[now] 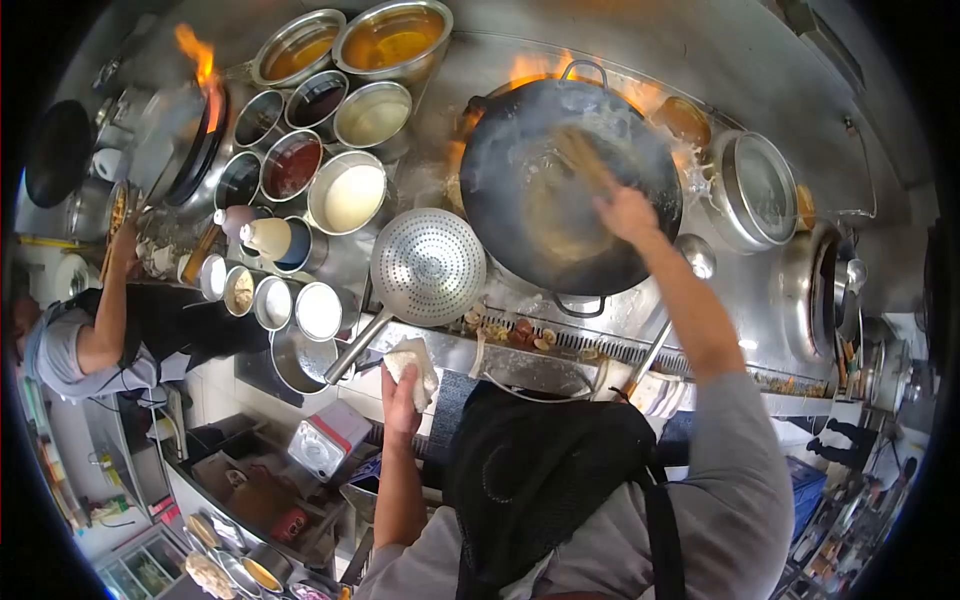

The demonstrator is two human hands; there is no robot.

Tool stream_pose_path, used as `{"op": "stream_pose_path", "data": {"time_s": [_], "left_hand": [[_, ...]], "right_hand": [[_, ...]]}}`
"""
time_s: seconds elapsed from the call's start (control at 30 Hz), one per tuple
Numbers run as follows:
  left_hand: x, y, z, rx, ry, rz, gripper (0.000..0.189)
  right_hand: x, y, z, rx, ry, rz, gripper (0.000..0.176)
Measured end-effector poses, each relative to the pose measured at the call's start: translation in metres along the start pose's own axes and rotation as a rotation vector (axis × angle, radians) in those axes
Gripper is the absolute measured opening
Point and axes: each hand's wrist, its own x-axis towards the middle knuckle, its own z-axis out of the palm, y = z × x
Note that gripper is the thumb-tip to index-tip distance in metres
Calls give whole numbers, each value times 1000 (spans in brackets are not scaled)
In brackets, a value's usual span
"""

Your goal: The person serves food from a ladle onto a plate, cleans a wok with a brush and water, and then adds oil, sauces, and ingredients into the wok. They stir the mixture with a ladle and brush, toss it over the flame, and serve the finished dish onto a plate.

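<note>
My right hand (628, 214) is closed around a tan wok brush (582, 158), which looks like bamboo, and its far end reaches into the large black wok (492, 215). Steam and a little cloudy liquid blur the inside of the wok, and flames rise behind its rim. Lower down, my left hand (402, 408) grips a folded white cloth (412, 366) in front of the stove edge. Close to that cloth, a perforated metal strainer (428, 265) lies with its handle slanting down to the left.
Metal pots of sauces and powders crowd the left, including a white-filled pot (350, 195). A ladle (696, 257) rests right of the wok, near a lidded pot (755, 190). Food scraps (523, 332) lie along the grate. A co-worker (95, 330) stands at a flaming pan, far left.
</note>
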Motion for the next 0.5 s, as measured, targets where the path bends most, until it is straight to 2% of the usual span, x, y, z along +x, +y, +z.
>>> {"op": "stream_pose_path", "data": {"time_s": [0.03,0.07,0.13,0.17,0.23,0.3,0.37,0.43,0.5], "left_hand": [[-1,2,7,-1,1,6,50],[-4,6,15,-37,3,34,50],[-3,6,17,-30,-45,66,51],[-2,6,18,-26,-51,67,51],[0,2,21,-68,-93,13,52],[1,5,21,-47,-128,-18,51],[2,8,19,-51,-162,-27,53],[4,12,19,-45,-153,-29,52],[6,13,22,-27,-84,-24,52]], "right_hand": [[4,-21,22,182,111,-129,60],[9,-35,45,399,45,-63,66],[-32,-76,17,625,-213,59,67],[-48,-72,11,629,-207,61,67],[-70,-47,3,734,-520,-3,68],[-79,16,-3,444,-428,-379,66],[-84,47,-71,57,-618,-325,63],[-62,90,-97,-178,-449,-349,55],[-42,46,-93,-224,-238,-176,47]]}}
